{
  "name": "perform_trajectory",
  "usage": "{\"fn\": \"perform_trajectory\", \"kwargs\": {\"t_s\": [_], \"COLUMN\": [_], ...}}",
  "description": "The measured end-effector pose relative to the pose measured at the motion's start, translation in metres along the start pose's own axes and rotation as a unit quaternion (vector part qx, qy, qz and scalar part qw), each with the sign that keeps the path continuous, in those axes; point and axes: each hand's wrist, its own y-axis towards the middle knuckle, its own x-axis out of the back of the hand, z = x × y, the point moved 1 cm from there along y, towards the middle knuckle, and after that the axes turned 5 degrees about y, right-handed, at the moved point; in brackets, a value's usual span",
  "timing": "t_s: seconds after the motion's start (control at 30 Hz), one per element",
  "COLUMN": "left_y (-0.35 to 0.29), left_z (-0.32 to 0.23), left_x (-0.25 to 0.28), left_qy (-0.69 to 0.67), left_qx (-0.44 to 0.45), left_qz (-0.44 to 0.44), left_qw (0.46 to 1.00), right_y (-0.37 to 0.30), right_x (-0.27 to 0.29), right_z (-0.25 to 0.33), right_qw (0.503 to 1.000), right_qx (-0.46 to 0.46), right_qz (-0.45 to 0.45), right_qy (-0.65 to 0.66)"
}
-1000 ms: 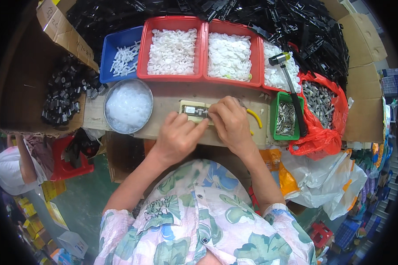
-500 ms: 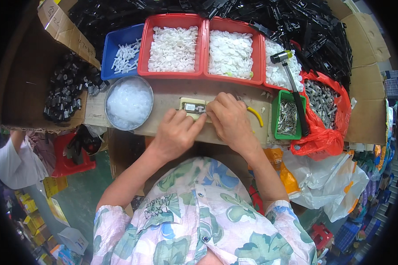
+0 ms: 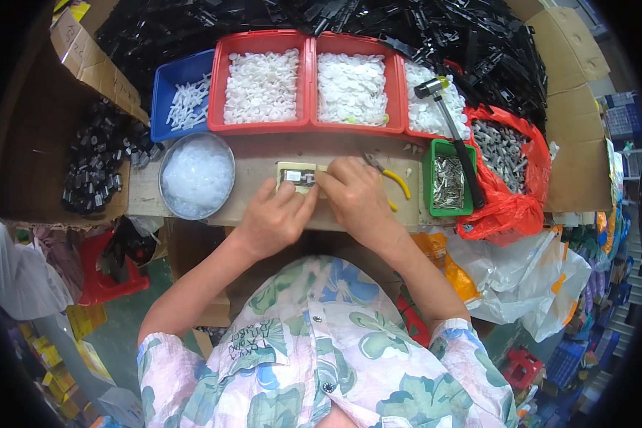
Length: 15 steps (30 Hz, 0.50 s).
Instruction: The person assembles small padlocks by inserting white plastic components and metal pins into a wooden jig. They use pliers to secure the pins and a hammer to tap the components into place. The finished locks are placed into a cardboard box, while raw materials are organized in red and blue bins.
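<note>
A small cream-coloured block [image 3: 282, 168] lies on the workbench in front of me. Set in it is a dark part with a pale rectangle and a metal piece [image 3: 293, 176]. My left hand [image 3: 278, 217] is at the block's near edge, its fingers curled and the index finger pointing at the right end. At that right end the fingertips of my right hand [image 3: 357, 192] are pinched together and meet the left index fingertip. Whatever sits between the fingertips is hidden. Pliers with yellow handles [image 3: 395, 181] lie just right of my right hand.
Left stands a round metal bowl [image 3: 162, 187] of translucent pieces. Behind are a blue bin [image 3: 162, 100] and red bins [image 3: 264, 129] of white parts. Right are a green bin [image 3: 453, 212], a hammer [image 3: 458, 132] and a red bag [image 3: 503, 227]. Black parts [image 3: 471, 43] pile behind.
The whole view has shifted, so the bench appears slightly further left. Both hands stay at the block, with only small finger movement. An arm at the far left is no longer seen.
</note>
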Motion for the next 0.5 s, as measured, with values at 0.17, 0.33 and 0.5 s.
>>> {"fn": "perform_trajectory", "kwargs": {"t_s": [0.17,0.33,0.5], "left_y": [0.0,0.0,0.04], "left_z": [0.002,0.004,0.004], "left_x": [-0.002,0.005,0.006], "left_qy": [-0.014,-0.056,-0.13], "left_qx": [-0.003,0.013,0.013], "left_qz": [-0.005,0.005,-0.009], "left_qw": [1.0,0.998,0.991], "right_y": [0.001,-0.025,-0.074], "right_x": [0.012,0.062,0.101], "right_z": [-0.004,-0.028,-0.07], "right_qw": [0.997,0.989,0.958], "right_qx": [-0.034,-0.097,-0.249], "right_qz": [0.001,-0.102,-0.116], "right_qy": [0.066,0.045,-0.083]}}
